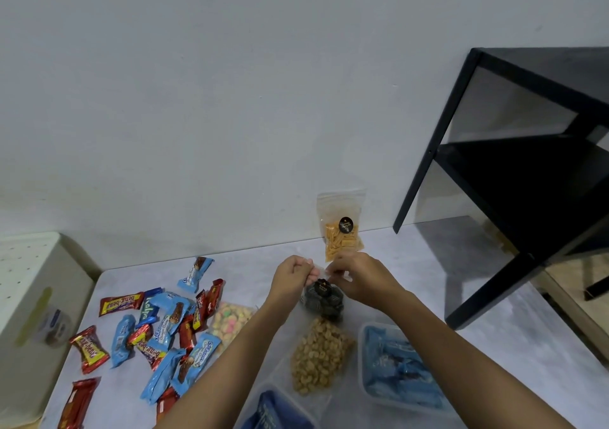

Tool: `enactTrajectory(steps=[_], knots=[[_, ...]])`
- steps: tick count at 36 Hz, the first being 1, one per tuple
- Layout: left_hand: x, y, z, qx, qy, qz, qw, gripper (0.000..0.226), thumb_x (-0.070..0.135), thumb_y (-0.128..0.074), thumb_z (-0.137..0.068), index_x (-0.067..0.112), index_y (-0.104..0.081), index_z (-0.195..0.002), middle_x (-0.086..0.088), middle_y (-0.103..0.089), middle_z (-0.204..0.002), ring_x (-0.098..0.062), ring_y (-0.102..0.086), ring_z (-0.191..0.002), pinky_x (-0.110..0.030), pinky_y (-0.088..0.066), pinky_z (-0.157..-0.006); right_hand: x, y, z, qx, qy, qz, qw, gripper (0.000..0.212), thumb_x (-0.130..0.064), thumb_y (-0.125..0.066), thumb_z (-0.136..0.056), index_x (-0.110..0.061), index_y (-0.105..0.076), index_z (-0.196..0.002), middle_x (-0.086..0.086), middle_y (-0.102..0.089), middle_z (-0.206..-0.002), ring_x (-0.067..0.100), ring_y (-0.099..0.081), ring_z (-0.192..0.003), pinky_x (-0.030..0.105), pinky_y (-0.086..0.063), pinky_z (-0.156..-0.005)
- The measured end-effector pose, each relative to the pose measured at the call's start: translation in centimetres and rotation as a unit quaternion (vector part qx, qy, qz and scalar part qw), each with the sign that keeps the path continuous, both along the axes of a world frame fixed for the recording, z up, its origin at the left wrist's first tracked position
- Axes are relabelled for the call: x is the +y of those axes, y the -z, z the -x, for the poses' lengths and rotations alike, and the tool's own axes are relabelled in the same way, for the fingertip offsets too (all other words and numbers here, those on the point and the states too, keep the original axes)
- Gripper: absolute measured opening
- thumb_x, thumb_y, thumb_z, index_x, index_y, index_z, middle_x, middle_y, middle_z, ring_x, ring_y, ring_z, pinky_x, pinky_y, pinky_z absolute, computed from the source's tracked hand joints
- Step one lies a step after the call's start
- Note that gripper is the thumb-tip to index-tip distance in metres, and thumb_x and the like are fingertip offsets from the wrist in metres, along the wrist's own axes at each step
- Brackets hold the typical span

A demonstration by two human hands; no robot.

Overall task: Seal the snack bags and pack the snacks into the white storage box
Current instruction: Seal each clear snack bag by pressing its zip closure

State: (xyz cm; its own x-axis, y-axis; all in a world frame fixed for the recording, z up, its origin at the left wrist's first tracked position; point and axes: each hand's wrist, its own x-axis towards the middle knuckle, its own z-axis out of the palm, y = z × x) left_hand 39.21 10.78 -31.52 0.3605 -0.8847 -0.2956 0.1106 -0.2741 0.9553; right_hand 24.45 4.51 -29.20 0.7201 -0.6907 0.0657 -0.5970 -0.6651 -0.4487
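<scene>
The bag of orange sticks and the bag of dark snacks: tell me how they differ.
The bag of orange sticks stands upright against the wall, untouched; the bag of dark snacks is pinched at its top by the left hand and the right hand. The bag of orange sticks holds pale orange sticks; the bag of dark snacks holds blackish pieces. Both are clear plastic bags with a round black sticker.

pale wall (230, 99), black shelf (527, 151), grey table (412, 263)
</scene>
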Motion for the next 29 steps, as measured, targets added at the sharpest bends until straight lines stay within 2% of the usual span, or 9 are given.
enactTrajectory(steps=[2, 4, 9, 14, 19, 21, 25, 29], knots=[[-0.1, 0.0, -0.2, -0.001, 0.002, 0.001, 1.0, 0.017, 0.012, -0.047, -0.096, 0.006, -0.055, -0.082, -0.006, -0.061, -0.075, -0.012, -0.055, -0.067, -0.021, -0.049, -0.069, 0.0, 0.0, -0.2, -0.011, 0.007, -0.047, 0.999, 0.019, -0.032, -0.059, -0.088, -0.018, -0.07, -0.096, -0.004, -0.066, -0.094, 0.009, -0.057, -0.082, 0.027, -0.049, -0.069], [-0.2, 0.0, -0.4, 0.007, 0.012, 0.009, 1.0, 0.017, 0.011, -0.047, -0.096, 0.005, -0.055, -0.083, -0.007, -0.063, -0.076, -0.012, -0.056, -0.067, -0.02, -0.05, -0.069, 0.0, 0.0, -0.3, -0.038, 0.028, -0.112, 0.993, 0.018, -0.033, -0.06, -0.088, -0.019, -0.07, -0.09, -0.005, -0.067, -0.088, 0.006, -0.056, -0.079, 0.028, -0.05, -0.071], [-0.1, 0.3, -0.8, 0.021, 0.04, 0.025, 0.999, 0.015, 0.011, -0.048, -0.095, 0.004, -0.056, -0.085, -0.007, -0.063, -0.077, -0.01, -0.058, -0.067, -0.019, -0.05, -0.07, 0.0, -0.3, -0.8, -0.097, 0.07, -0.206, 0.971, 0.013, -0.026, -0.063, -0.087, -0.016, -0.07, -0.09, -0.01, -0.063, -0.081, 0.002, -0.056, -0.075, 0.014, -0.044, -0.068], [-0.1, 0.8, -0.9, 0.021, 0.054, 0.03, 0.998, 0.015, 0.01, -0.049, -0.094, 0.004, -0.057, -0.084, -0.007, -0.064, -0.076, -0.005, -0.06, -0.064, -0.016, -0.052, -0.067, -0.1, 0.0, -1.0, -0.11, 0.085, -0.228, 0.964, 0.014, -0.021, -0.066, -0.084, -0.01, -0.072, -0.092, -0.004, -0.066, -0.081, 0.001, -0.057, -0.072, 0.009, -0.046, -0.063], [-0.2, 0.9, -1.1, 0.0, 0.066, 0.021, 0.998, 0.016, 0.01, -0.049, -0.094, 0.005, -0.059, -0.082, -0.008, -0.064, -0.077, -0.014, -0.061, -0.072, -0.021, -0.052, -0.071, 0.0, 0.6, -1.3, -0.124, 0.105, -0.233, 0.959, 0.013, -0.015, -0.069, -0.082, -0.007, -0.073, -0.091, -0.001, -0.067, -0.078, 0.001, -0.058, -0.067, 0.01, -0.047, -0.06], [-0.1, 0.9, -1.2, -0.005, 0.075, 0.021, 0.997, 0.016, 0.009, -0.05, -0.093, 0.003, -0.06, -0.083, -0.007, -0.065, -0.076, -0.013, -0.061, -0.072, -0.022, -0.052, -0.072, 0.0, 0.7, -1.4, -0.13, 0.11, -0.235, 0.957, 0.013, -0.015, -0.069, -0.081, -0.006, -0.074, -0.09, -0.001, -0.067, -0.076, 0.001, -0.059, -0.066, 0.011, -0.046, -0.061], [0.0, 0.5, -1.5, -0.012, 0.102, 0.03, 0.994, 0.015, 0.006, -0.051, -0.092, 0.002, -0.061, -0.081, -0.002, -0.064, -0.072, -0.002, -0.061, -0.063, -0.017, -0.052, -0.068, 0.0, 0.8, -1.6, -0.129, 0.112, -0.241, 0.955, 0.013, -0.014, -0.069, -0.082, -0.005, -0.074, -0.09, -0.001, -0.068, -0.075, 0.003, -0.059, -0.065, 0.015, -0.046, -0.062], [-0.1, 0.5, -2.0, -0.001, 0.108, 0.038, 0.993, 0.014, 0.005, -0.053, -0.091, -0.003, -0.063, -0.085, -0.007, -0.063, -0.074, -0.006, -0.062, -0.065, -0.019, -0.053, -0.07, 0.0, 0.7, -1.8, -0.132, 0.119, -0.239, 0.955, 0.012, -0.012, -0.066, -0.083, -0.004, -0.074, -0.087, -0.009, -0.064, -0.066, 0.002, -0.057, -0.061, 0.012, -0.046, -0.058]])
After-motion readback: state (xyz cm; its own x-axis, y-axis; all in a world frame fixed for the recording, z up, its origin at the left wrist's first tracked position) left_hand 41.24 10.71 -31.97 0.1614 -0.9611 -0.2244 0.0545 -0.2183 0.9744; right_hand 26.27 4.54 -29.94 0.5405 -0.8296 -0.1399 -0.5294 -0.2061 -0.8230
